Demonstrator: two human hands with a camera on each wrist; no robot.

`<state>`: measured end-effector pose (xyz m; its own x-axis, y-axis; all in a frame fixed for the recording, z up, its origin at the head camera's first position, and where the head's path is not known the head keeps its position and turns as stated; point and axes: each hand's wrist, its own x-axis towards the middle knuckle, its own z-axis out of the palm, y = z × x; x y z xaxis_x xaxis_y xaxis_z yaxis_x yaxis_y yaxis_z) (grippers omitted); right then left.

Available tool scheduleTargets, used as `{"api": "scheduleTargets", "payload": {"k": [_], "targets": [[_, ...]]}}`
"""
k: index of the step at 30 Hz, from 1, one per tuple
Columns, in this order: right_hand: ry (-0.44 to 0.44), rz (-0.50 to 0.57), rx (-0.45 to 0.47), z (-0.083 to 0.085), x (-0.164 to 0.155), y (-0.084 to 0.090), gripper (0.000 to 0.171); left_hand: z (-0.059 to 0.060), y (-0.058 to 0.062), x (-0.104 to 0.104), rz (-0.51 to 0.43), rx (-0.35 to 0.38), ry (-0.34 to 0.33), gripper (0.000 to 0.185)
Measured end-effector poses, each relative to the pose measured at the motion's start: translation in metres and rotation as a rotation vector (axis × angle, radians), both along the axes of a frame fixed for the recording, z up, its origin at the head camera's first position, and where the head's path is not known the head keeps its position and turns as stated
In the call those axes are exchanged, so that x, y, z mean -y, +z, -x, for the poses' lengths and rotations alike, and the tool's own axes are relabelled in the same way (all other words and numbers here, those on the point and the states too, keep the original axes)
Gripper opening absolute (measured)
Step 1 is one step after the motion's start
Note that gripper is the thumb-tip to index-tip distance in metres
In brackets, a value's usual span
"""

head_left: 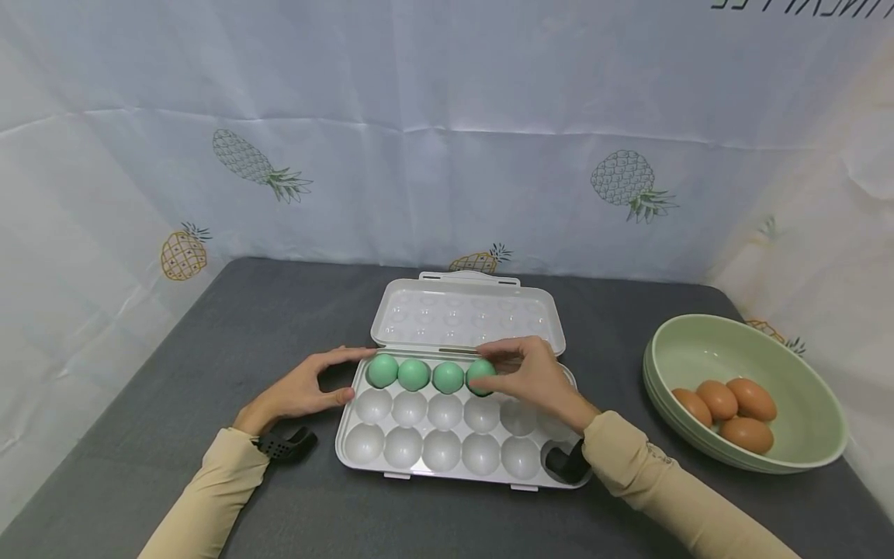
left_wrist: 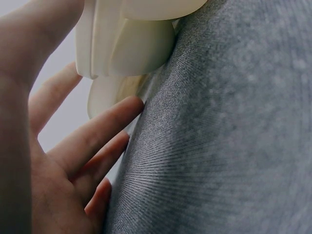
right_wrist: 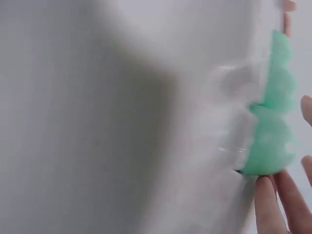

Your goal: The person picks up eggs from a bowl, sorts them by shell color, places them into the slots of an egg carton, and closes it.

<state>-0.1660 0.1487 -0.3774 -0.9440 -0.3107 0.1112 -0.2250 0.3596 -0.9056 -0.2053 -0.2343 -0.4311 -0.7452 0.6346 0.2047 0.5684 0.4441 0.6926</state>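
A white plastic egg tray (head_left: 426, 454) lies open on the grey table, its lid (head_left: 466, 314) folded back. Several green eggs stand in its far row. My right hand (head_left: 520, 373) pinches the rightmost green egg (head_left: 478, 373) in its cup; the fingertips (right_wrist: 267, 204) show under that green egg (right_wrist: 265, 156) in the right wrist view. My left hand (head_left: 307, 386) holds the tray's left edge, thumb in front and fingers behind. Its fingers (left_wrist: 92, 139) lie against the tray's corner (left_wrist: 126, 44) in the left wrist view.
A pale green bowl (head_left: 803, 380) with several brown eggs (head_left: 729, 410) stands at the right of the table. A pineapple-print sheet hangs behind and at both sides. Bare grey cloth (head_left: 209, 365) stretches left of the tray.
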Motion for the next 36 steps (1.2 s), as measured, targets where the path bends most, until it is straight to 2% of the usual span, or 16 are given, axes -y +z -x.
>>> {"api": "scheduleTargets", "payload": {"k": [5, 9, 14, 24, 36], "targets": [[0.02, 0.104, 0.052, 0.006, -0.007, 0.016, 0.049, 0.0, 0.0, 0.0, -0.003, -0.007, -0.004, 0.062], [0.008, 0.153, 0.015, 0.012, -0.011, 0.025, 0.045, 0.001, -0.001, -0.001, -0.004, -0.014, -0.008, 0.062], [-0.026, 0.154, -0.032, 0.016, -0.019, 0.029, 0.043, 0.001, -0.001, -0.001, -0.007, -0.018, -0.015, 0.062], [-0.094, 0.152, -0.076, 0.019, -0.043, 0.025, 0.044, 0.002, -0.003, -0.001, -0.01, -0.033, -0.021, 0.062], [-0.188, 0.108, -0.108, 0.01, -0.087, 0.026, 0.042, 0.002, -0.004, 0.001, -0.007, -0.045, -0.021, 0.062]]}}
